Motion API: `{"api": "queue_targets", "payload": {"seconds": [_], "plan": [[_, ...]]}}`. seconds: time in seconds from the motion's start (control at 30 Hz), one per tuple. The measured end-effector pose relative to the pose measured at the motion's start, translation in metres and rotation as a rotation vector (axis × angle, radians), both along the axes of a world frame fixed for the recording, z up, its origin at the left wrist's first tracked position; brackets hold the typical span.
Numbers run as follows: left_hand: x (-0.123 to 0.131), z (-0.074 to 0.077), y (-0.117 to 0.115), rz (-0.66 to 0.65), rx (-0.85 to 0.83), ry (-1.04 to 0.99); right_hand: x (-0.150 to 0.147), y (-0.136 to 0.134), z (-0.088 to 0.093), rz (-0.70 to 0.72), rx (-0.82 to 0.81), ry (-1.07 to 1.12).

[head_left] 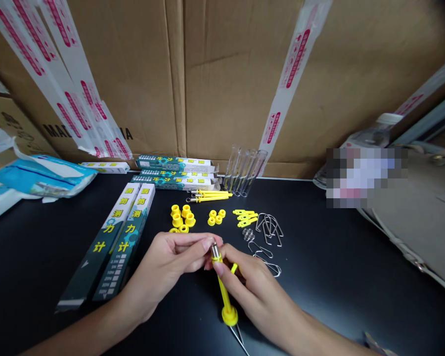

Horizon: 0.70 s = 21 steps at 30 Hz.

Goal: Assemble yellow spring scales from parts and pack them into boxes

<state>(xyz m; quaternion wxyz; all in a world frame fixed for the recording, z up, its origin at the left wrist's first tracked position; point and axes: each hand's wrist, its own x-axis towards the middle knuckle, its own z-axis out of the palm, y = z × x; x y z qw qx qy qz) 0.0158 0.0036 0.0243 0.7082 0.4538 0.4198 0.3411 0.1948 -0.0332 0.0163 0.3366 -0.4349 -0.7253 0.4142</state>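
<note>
Between both hands, near the table's front, is the yellow inner rod of a spring scale (224, 292), tilted. It has a metal upper end, a yellow cap low down and a wire hook below the cap. My right hand (257, 284) is closed round its upper part, and a small yellow piece pokes out between the fingers. With thumb and fingertips my left hand (176, 254) pinches at the metal end; exactly what lies under those fingertips is hidden. Just beyond the hands lie yellow flanged caps (177, 220), small yellow rings (211, 220) and flat yellow tabs (247, 223).
To the right lie metal nuts (248, 234) and bent wire hooks (269, 227). Clear tubes (249, 170) stand behind finished-looking yellow rods (211, 197). Printed boxes (122, 237) lie left, more boxes (174, 173) at the back. A bottle (378, 131) and bag (419, 207) are right.
</note>
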Motion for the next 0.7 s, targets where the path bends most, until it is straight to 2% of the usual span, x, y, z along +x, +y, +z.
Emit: {"api": "queue_targets", "payload": {"seconds": [0.37, 0.53, 0.7], "plan": [[0.002, 0.001, -0.003, 0.12, -0.013, 0.015, 0.0, 0.0, -0.002, -0.038, -0.113, 0.002], [0.003, -0.002, -0.002, 0.2, 0.045, 0.062, 0.005, 0.001, -0.007, -0.181, -0.182, 0.05], [0.004, -0.001, -0.003, 0.216, 0.171, 0.16, 0.013, 0.002, -0.007, -0.289, -0.083, 0.063]]}}
